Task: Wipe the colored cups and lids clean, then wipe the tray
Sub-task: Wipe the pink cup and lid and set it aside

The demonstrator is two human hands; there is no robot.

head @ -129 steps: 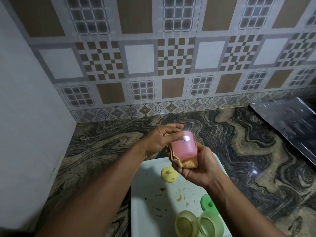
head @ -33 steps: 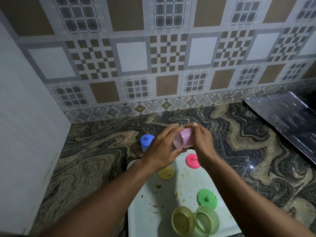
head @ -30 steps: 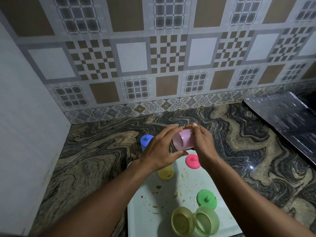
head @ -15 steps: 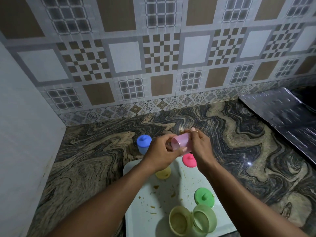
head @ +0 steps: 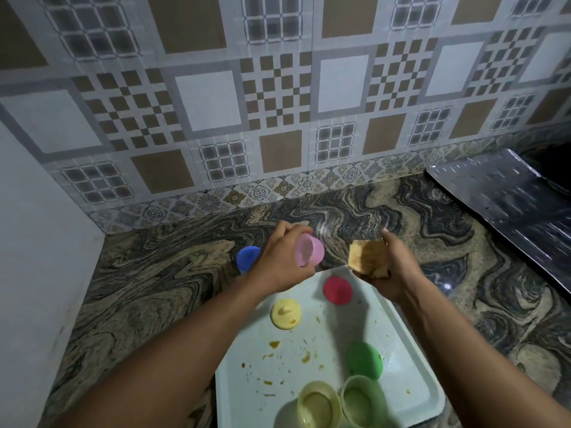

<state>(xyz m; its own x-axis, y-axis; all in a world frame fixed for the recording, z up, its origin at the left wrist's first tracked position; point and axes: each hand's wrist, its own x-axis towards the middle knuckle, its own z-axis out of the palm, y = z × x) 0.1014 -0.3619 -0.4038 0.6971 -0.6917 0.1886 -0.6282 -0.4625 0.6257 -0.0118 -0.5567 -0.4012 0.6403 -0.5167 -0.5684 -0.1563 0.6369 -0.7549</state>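
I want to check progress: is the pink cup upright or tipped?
Tipped: the left hand holds the pink cup sideways, mouth facing the camera.

No legible text, label, brand, number or sign is found in the head view. The pink cup (head: pixel 309 254) shows no readable marking on its visible side. The wall tiles (head: pixel 278 97) carry geometric and floral patterns only, without lettering. The tray (head: pixel 411 359) and the lids on it bear no readable print.
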